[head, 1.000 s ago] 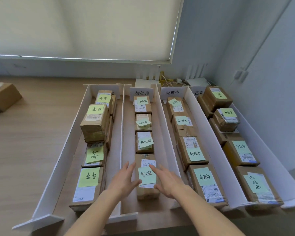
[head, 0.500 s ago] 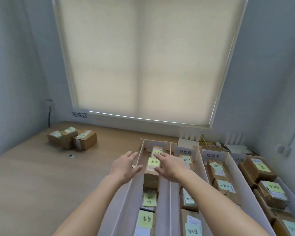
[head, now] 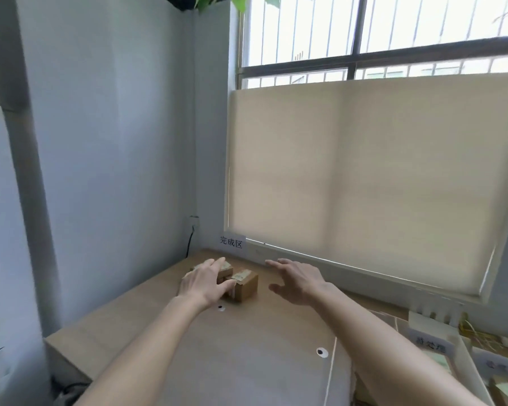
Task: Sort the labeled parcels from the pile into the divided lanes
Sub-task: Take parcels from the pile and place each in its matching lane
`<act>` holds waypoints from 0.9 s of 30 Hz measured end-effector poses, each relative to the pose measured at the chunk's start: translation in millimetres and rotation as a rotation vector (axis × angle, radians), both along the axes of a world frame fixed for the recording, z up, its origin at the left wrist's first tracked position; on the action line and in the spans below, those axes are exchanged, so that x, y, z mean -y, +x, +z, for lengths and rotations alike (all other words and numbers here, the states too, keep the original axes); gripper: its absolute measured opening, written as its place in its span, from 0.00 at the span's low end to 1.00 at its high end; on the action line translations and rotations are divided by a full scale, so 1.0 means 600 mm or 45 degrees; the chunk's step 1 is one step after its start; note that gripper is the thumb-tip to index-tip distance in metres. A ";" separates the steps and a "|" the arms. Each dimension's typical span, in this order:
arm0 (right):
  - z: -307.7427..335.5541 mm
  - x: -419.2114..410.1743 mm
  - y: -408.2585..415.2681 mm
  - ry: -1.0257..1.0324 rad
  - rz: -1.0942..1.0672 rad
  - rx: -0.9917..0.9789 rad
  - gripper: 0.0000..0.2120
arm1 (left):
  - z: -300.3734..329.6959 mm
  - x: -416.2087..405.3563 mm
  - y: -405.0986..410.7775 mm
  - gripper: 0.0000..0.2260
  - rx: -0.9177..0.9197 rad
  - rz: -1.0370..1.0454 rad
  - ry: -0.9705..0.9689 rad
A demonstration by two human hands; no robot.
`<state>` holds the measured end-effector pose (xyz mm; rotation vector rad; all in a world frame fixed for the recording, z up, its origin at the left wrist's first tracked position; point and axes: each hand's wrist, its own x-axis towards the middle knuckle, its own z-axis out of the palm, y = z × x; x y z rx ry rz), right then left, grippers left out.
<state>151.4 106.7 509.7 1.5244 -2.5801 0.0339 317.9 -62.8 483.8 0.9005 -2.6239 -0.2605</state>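
A small pile of brown cardboard parcels [head: 245,284] with pale labels sits at the far left corner of the wooden table [head: 247,341]. My left hand [head: 203,281] hovers in front of the pile with fingers spread, covering its left part; I cannot tell whether it touches a parcel. My right hand [head: 295,279] is held in the air to the right of the pile, fingers straight and apart, holding nothing. The white divided lanes [head: 464,364] with labelled parcels show only at the bottom right corner.
A paper sign [head: 231,243] with printed characters is stuck on the wall below the window blind [head: 364,177], behind the pile. A black cable [head: 190,241] runs down the left wall. Two dark round marks [head: 321,352] lie on the table surface.
My view has swung up and left, away from the lanes to the pile in the corner. Both hands left the second lane's parcel and now reach out beside the pile.
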 end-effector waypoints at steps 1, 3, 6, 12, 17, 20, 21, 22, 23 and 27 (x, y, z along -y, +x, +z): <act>0.003 0.021 0.011 0.007 0.017 0.000 0.31 | 0.002 0.019 0.022 0.33 0.004 0.026 0.005; 0.008 0.059 0.028 0.021 0.040 0.004 0.31 | 0.005 0.055 0.061 0.34 -0.003 0.081 0.025; 0.019 0.112 0.048 0.022 0.073 -0.002 0.32 | 0.014 0.102 0.107 0.33 -0.022 0.144 0.041; 0.016 0.219 0.062 0.037 0.137 -0.021 0.33 | 0.018 0.186 0.153 0.32 -0.025 0.231 0.039; -0.026 0.318 0.044 0.089 0.134 0.004 0.34 | -0.002 0.274 0.147 0.33 -0.004 0.273 0.058; -0.053 0.382 0.017 0.136 0.107 0.026 0.33 | -0.019 0.342 0.128 0.33 0.042 0.273 0.069; -0.059 0.404 0.004 0.156 0.101 0.018 0.32 | -0.023 0.367 0.118 0.33 0.065 0.261 0.069; -0.064 0.427 -0.010 0.174 0.097 0.007 0.32 | -0.027 0.392 0.106 0.33 0.087 0.247 0.066; -0.070 0.450 -0.026 0.184 0.087 0.004 0.32 | -0.029 0.418 0.092 0.33 0.100 0.233 0.064; -0.093 0.542 -0.096 0.159 0.024 0.036 0.31 | -0.043 0.520 0.019 0.33 0.132 0.185 0.074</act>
